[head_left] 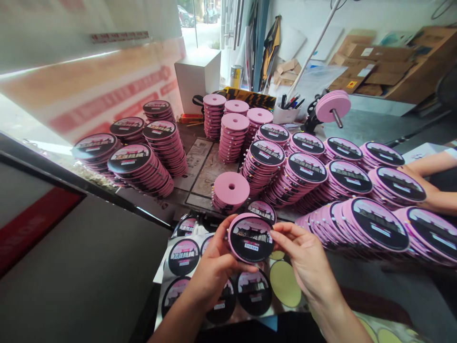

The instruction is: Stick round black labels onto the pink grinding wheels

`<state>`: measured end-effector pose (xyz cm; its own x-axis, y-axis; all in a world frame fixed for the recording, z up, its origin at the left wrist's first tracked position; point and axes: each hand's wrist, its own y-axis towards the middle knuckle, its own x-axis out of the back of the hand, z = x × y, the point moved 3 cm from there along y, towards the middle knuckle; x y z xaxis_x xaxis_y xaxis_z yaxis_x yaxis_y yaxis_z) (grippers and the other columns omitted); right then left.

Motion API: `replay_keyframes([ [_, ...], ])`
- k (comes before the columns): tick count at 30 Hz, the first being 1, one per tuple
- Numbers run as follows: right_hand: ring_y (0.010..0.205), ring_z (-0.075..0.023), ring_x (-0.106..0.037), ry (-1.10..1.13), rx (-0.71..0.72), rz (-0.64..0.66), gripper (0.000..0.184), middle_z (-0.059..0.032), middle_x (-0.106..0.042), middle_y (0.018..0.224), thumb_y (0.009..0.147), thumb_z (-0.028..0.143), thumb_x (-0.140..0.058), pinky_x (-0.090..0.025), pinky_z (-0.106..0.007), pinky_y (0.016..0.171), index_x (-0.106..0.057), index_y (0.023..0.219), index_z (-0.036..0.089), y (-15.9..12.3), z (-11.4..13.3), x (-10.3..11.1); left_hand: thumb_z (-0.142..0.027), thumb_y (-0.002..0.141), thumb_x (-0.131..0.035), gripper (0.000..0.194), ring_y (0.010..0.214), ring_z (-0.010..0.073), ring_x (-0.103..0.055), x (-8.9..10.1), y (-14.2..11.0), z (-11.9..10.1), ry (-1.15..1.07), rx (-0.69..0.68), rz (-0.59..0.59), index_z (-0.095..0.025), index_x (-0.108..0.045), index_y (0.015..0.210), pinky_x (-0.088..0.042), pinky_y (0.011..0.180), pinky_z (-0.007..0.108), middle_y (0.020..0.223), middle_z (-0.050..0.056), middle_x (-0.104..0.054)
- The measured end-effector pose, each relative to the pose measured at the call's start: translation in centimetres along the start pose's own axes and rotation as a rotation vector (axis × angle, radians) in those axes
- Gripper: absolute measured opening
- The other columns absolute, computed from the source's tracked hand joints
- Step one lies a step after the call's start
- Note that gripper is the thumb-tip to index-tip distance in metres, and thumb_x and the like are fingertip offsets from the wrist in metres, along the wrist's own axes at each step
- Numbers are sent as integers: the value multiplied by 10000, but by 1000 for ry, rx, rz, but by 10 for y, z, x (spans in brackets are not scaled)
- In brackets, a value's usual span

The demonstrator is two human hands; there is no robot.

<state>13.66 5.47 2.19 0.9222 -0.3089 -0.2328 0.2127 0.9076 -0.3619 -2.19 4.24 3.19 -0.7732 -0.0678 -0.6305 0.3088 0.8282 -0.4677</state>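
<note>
Standing at the left of the work surface [202, 183], labelled stacks [129, 159] of pink discs present dark printed tops. To their right, on the near side and below the surface's edge, lies a silvery sheet [275, 306] of round labels, with pale yellow circles toward its right part. Above this sheet, the left hand [214, 262] supports the held disc [251, 238]: fingers curl round the left rim, and the thumb lies along the near rim. Just beyond these fingers rises a bare-topped stack [231, 188], its pink face unlabelled. The held disc lies directly between the two hands, in contact with both, the left covering more of its rim. Being round, it has no evident long axis; its printed face tilts up toward the wearer, with the lettering running roughly left to right. The right hand [305, 252] reaches in from the near right, wrist low, thumb and fingertips drawn narrow at the right edge; whether they pinch the label's margin or the disc itself cannot be told. Farther right stand further labelled rows [309, 169], the nearest leaning strongly. At the extreme right, another person's forearm [430, 183] appears beside these rows.
</note>
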Motion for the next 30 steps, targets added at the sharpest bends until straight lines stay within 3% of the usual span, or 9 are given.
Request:
replay_keyframes([
  [10, 465, -77, -549, -28, 39, 3, 229, 13, -644, 572, 497, 292, -822, -459, -170, 460, -687, 644, 180, 0, 0, -1, 16, 500, -594, 815, 843, 194, -610, 2, 0, 2, 35, 3, -7, -266, -417, 1244, -522, 676, 285, 1093, 53, -609],
  [14, 462, -80, -548, -25, 28, -6, 241, 10, -643, 566, 482, 297, -827, -457, -173, 454, -687, 638, 177, 0, -1, -1, -47, 573, -610, 761, 790, 203, -621, 5, 0, 3, 33, -11, 22, -254, -390, 1271, -550, 645, 349, 1066, 69, -605],
  [22, 464, -91, -539, -37, 33, -15, 237, 7, -637, 561, 481, 303, -824, -451, -194, 459, -685, 626, 177, -1, 0, -1, -91, 647, -639, 718, 807, 199, -615, 6, 1, 5, 39, -34, 52, -262, -374, 1292, -556, 644, 335, 1048, 77, -605],
  [30, 514, -110, -548, -69, 69, -32, 224, -7, -644, 594, 502, 309, -811, -451, -208, 479, -685, 633, 178, -1, -2, 1, -85, 663, -637, 655, 905, 210, -588, 6, 2, 7, 37, -82, 80, -294, -436, 1250, -556, 645, 300, 1221, 74, -520],
])
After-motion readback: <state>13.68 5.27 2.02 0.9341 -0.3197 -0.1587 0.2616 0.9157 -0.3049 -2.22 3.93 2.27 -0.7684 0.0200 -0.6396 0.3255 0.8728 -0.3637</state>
